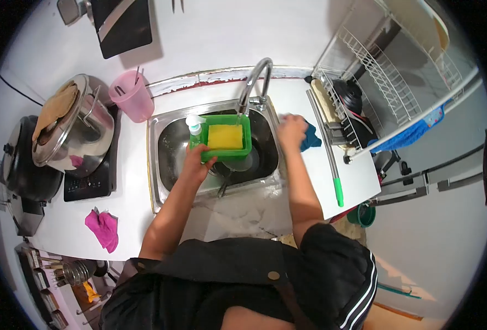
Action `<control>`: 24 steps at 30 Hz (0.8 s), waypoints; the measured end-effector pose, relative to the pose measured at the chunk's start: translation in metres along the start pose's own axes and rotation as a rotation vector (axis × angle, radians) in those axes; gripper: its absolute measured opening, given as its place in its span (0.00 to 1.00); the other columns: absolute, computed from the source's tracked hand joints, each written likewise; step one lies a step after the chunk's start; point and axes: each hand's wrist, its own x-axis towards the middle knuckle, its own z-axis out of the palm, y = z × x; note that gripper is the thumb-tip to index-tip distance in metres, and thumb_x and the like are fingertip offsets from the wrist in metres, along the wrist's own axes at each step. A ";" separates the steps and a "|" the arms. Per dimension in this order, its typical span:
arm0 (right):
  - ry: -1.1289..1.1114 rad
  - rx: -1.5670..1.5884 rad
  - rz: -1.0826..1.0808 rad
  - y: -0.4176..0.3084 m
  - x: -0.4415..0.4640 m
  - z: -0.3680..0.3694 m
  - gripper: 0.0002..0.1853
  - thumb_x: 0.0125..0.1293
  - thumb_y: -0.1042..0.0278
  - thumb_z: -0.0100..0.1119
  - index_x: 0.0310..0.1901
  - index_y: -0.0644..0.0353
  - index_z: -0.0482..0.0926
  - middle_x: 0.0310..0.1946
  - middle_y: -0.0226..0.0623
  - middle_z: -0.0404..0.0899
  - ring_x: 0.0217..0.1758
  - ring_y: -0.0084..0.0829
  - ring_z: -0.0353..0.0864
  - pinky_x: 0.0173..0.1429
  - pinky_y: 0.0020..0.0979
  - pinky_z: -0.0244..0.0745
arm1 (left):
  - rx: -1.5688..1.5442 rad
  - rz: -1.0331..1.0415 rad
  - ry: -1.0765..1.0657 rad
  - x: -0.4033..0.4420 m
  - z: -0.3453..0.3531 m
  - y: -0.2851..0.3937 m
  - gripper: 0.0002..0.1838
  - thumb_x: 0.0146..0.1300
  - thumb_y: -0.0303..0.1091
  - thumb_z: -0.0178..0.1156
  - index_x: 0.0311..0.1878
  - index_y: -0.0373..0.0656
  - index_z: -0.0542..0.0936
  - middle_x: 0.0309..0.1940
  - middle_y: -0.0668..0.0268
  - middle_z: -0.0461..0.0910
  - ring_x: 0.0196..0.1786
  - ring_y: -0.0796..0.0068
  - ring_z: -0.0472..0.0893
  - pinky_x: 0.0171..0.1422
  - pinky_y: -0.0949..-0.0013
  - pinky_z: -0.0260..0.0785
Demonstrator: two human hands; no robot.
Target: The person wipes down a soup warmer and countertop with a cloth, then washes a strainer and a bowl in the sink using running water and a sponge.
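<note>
Over the steel sink point(154, 165), my left hand point(198, 161) grips the near left corner of a green tray point(247, 135). In the tray lie a yellow sponge point(225, 137) and a bottle with a white pump top point(194, 124). The curved chrome faucet point(253, 82) reaches over the tray's back right part. My right hand point(292, 132) is at the sink's right edge, beside a dark blue cloth point(311, 137). Its fingers are blurred, and whether they touch the cloth is unclear. Below the tray, a dish and a utensil show partly in the basin.
Left of the sink are a pink cup point(132, 98), a large steel pot point(92, 135) on a black cooktop point(89, 184) and a magenta cloth point(103, 228). On the right stand a white wire rack point(383, 82) and a pole with a green end point(338, 191).
</note>
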 end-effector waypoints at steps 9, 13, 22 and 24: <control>-0.071 -0.037 -0.198 0.062 0.134 0.086 0.11 0.51 0.60 0.60 0.35 0.56 0.79 0.32 0.41 0.79 0.41 0.42 0.75 0.46 0.39 0.68 | 0.014 -0.005 0.069 -0.015 0.022 0.018 0.24 0.49 0.26 0.54 0.51 0.52 0.63 0.46 0.65 0.64 0.47 0.68 0.67 0.43 0.62 0.70; -0.373 0.042 -0.260 0.007 0.197 0.127 0.18 0.55 0.57 0.56 0.40 0.63 0.77 0.37 0.47 0.79 0.39 0.44 0.78 0.45 0.40 0.71 | 0.061 -0.002 0.038 -0.012 0.017 0.019 0.35 0.48 0.24 0.53 0.60 0.59 0.55 0.50 0.63 0.61 0.50 0.64 0.65 0.42 0.59 0.69; 0.362 0.622 0.218 -0.019 0.141 0.064 0.06 0.52 0.75 0.47 0.26 0.64 0.75 0.19 0.38 0.75 0.20 0.28 0.72 0.27 0.31 0.68 | 0.047 -0.053 0.044 -0.011 0.010 0.012 0.38 0.46 0.23 0.54 0.61 0.60 0.53 0.50 0.63 0.62 0.49 0.64 0.67 0.41 0.58 0.69; -0.024 0.911 -0.061 -0.034 0.087 0.056 0.06 0.54 0.74 0.50 0.24 0.65 0.75 0.18 0.40 0.75 0.20 0.29 0.73 0.28 0.32 0.69 | 0.028 -0.072 0.035 -0.008 0.005 0.013 0.38 0.46 0.24 0.54 0.61 0.60 0.53 0.50 0.63 0.62 0.49 0.64 0.67 0.41 0.58 0.69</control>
